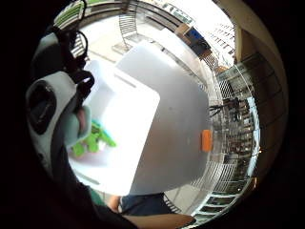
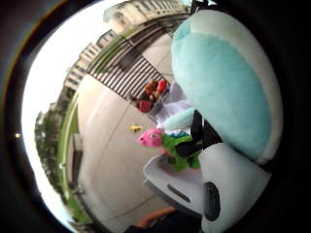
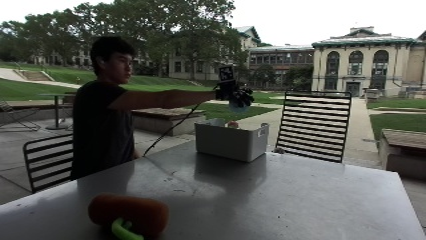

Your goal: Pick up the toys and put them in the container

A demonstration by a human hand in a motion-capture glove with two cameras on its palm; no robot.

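In the outside view my gloved right hand (image 3: 231, 92) is held out above the white container (image 3: 229, 141) and grips a light blue plush toy (image 3: 239, 105). That plush (image 2: 223, 82) fills much of the thumb side palm view, close against the palm. Below it the container (image 2: 167, 183) holds a pink toy (image 2: 150, 138) and a green toy (image 2: 181, 146). The little finger side palm view looks down into the container (image 1: 126, 119) at the green toy (image 1: 95, 140) and an edge of the plush (image 1: 77, 128). An orange toy (image 3: 130, 212) with a green part (image 3: 122, 230) lies on the table's near end.
The grey table (image 3: 279, 195) carries the container at its far side. The orange toy (image 1: 206, 140) lies apart from the container on the table (image 1: 178, 109). Black slatted chairs stand behind the container (image 3: 313, 125) and beside the person (image 3: 46, 160).
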